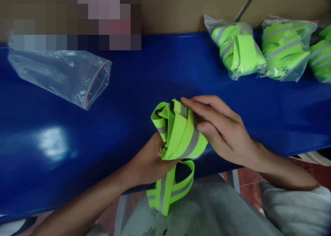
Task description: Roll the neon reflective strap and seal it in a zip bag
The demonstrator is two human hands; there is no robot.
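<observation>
While your left hand (157, 163) grips the fluorescent yellow-green reflective strap bundle (183, 132) near the blue table's edge (103, 191), your right, fingers extended, touching its side, the dangling loop (181, 187) could snag or unravel the folds if pulled.

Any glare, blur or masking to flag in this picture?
Head view: a bright glare patch on the blue table, lower left; small glints on the clear bag; pixel blocks masking the upper left; fine detail slightly soft on the right hand and green straps.
</observation>
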